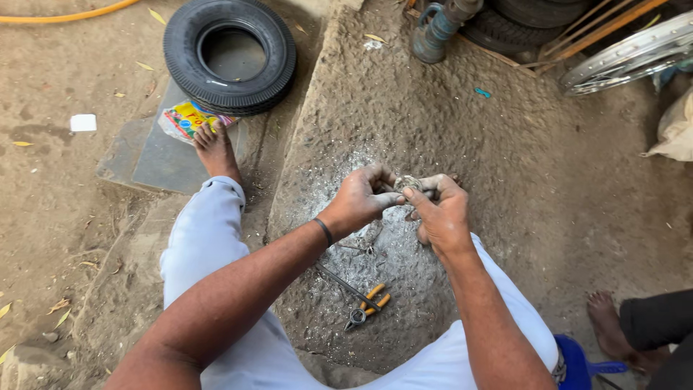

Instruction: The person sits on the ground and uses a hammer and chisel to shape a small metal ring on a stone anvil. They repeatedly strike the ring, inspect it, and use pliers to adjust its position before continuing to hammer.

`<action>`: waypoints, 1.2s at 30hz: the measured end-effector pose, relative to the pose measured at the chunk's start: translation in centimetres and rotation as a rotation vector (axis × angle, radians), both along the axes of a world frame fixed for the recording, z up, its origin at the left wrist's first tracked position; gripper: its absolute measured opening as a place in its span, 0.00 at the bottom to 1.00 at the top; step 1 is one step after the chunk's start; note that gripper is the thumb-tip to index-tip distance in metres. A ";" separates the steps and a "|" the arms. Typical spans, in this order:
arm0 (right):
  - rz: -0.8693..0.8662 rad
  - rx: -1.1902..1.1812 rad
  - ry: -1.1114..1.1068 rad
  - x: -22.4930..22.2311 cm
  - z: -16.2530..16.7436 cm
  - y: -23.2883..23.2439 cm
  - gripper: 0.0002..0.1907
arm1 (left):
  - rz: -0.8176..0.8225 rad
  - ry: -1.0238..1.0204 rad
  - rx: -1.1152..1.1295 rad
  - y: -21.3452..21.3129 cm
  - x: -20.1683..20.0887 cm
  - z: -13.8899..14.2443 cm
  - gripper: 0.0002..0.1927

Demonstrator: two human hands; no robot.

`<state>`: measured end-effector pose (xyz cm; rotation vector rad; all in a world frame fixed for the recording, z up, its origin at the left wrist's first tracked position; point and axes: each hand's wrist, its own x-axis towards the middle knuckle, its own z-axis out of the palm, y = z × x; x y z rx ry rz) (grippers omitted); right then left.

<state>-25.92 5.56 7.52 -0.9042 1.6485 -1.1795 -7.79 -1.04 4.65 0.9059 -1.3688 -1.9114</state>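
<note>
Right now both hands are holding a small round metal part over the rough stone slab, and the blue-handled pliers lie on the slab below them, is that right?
Nearly. The head view shows the pliers have orange handles, not blue. The rest holds: the left hand and right hand hold the small round metal part over the rough stone slab, with the pliers lying on it below them.

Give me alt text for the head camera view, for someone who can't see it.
Seen from above, a seated person's left hand and right hand together grip a small round metal part over a rough stone slab. Orange-handled pliers lie on the slab below; a black tyre rests upper left.
</note>
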 end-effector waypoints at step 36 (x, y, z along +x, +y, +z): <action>0.044 -0.050 -0.232 -1.5 -1.8 1.4 0.04 | 0.036 0.182 0.157 -4.2 3.5 -0.4 0.18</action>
